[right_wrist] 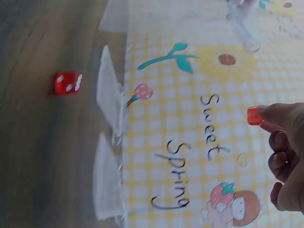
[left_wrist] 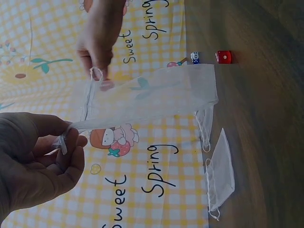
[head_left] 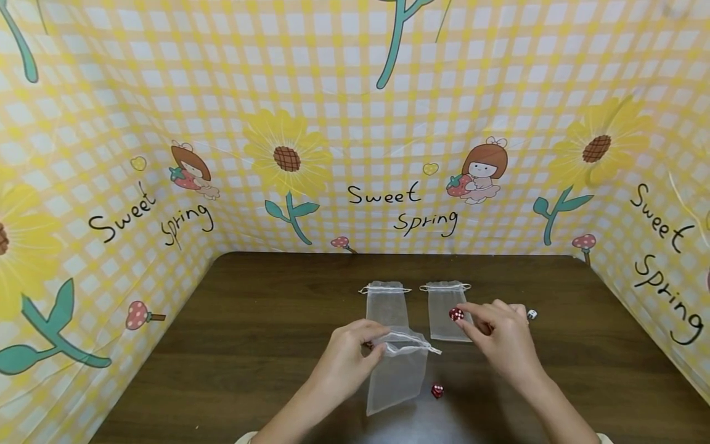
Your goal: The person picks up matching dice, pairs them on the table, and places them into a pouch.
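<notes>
My left hand (head_left: 345,356) pinches the rim of a sheer white drawstring bag (head_left: 398,381) between thumb and fingers. The bag hangs with its mouth partly open, and no contents show through the mesh. To the right, my right hand (head_left: 506,340) holds a red die (head_left: 456,314) with white pips between thumb and fingertips, apart from the bag. The right wrist view also shows this pinched die (right_wrist: 254,116). On the table beside the hanging bag lies a second red die (head_left: 437,391).
Two more sheer drawstring bags, one at the left (head_left: 386,302) and one at the right (head_left: 444,324), lie flat farther back. A white die with dark pips (head_left: 532,314) sits beyond my right hand. Checked yellow cloth (head_left: 310,228) walls the dark wooden table (head_left: 249,333) at back and sides.
</notes>
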### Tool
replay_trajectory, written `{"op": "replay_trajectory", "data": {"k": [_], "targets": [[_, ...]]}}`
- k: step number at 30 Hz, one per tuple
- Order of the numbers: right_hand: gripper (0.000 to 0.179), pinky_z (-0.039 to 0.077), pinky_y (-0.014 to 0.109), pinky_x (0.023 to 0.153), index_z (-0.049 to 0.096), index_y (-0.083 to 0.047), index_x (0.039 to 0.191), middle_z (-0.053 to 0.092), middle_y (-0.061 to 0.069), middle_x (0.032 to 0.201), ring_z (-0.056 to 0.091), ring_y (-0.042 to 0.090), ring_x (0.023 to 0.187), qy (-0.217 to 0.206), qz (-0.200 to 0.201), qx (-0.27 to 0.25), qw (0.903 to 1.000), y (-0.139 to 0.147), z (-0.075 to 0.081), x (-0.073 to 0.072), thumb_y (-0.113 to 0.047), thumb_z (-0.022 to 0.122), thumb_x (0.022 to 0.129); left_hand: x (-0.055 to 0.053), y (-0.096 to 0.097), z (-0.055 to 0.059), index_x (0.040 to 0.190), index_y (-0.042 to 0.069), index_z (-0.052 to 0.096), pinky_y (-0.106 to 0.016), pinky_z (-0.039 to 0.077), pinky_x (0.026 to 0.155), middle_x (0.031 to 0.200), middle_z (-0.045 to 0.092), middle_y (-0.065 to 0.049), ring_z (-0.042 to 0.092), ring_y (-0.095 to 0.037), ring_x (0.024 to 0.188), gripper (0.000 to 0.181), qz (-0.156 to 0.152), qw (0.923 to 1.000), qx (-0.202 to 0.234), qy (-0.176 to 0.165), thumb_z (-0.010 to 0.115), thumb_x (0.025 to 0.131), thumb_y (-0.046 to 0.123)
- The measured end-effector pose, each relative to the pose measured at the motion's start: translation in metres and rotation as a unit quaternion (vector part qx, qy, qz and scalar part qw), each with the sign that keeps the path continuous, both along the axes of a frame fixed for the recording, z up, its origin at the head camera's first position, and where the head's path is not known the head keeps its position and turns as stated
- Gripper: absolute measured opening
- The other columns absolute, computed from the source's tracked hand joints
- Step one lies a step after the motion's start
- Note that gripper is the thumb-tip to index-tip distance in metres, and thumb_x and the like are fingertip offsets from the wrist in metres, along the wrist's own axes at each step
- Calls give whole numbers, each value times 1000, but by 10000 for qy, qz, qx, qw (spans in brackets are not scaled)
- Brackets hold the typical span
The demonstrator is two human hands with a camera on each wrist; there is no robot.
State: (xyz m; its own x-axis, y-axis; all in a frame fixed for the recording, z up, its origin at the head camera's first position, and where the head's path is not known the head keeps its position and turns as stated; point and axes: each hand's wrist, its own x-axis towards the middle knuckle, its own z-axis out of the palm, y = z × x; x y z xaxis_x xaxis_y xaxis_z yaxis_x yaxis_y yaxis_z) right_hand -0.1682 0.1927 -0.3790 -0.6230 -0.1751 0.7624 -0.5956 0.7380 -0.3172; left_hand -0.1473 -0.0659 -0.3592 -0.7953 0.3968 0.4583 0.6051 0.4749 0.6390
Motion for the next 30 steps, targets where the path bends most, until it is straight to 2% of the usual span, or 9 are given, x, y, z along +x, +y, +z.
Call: {"op": "replay_trajectory", "data": {"k": [4, 11, 14, 20, 23, 27, 30], "targets": [[48, 18, 30, 66, 73, -8, 87, 27, -16, 54, 29, 3, 59, 445, 349, -301, 9979, -10, 8, 3, -52, 52, 87, 0, 0, 1, 100, -5, 69, -21, 50, 59, 95, 65, -8, 57, -6, 73, 20, 16, 10000, -38, 43, 66, 80, -6], [37, 21, 29, 69, 73, -10, 87, 32, -15, 55, 31, 5, 58, 962, 901, -494, 9900, -34, 18, 12, -44, 57, 88, 0, 2, 2, 100, -4, 69, -21, 50, 61, 96, 65, -8, 57, -6, 75, 20, 3, 9999, -138, -24, 66, 80, -5], [34, 21, 29, 69, 73, -10, 87, 33, -14, 55, 31, 4, 58, 939, 1123, -434, 9883, -43, 18, 15, -41, 59, 87, 0, 3, 3, 101, -4, 69, -20, 49, 60, 96, 65, -8, 57, -6, 75, 20, -22, 9998, -172, -77, 66, 81, -4], [27, 20, 31, 69, 73, -13, 91, 34, -14, 54, 30, 3, 59, 629, 1415, -209, 9877, -55, 15, 16, -38, 62, 86, 1, 5, 5, 102, -5, 68, -17, 48, 58, 96, 65, -7, 57, -6, 74, 21, -97, 9997, -159, -180, 66, 81, -5], [19, 19, 31, 68, 73, -16, 92, 32, -15, 55, 30, 4, 59, 511, 1408, -15, 9887, -58, 15, 16, -29, 72, 79, 1, 6, 6, 103, -4, 68, -16, 48, 59, 97, 65, -7, 58, -6, 75, 22, -141, 9995, -136, -237, 66, 81, -5], [26, 18, 31, 68, 73, -17, 92, 30, -17, 56, 28, 3, 60, 285, 1324, 174, 9906, -59, 15, 16, -16, 80, 67, 1, 7, 6, 105, -4, 67, -16, 48, 59, 98, 65, -6, 58, -6, 75, 23, -167, 9994, -127, -273, 65, 82, -5], [26, 18, 30, 68, 73, -14, 91, 30, -18, 56, 27, 2, 60, 200, 1298, 227, 9911, -59, 15, 17, -15, 81, 66, 1, 7, 6, 104, -4, 68, -16, 48, 60, 98, 65, -7, 58, -7, 77, 22, -138, 9996, -173, -190, 65, 82, -5]]}}
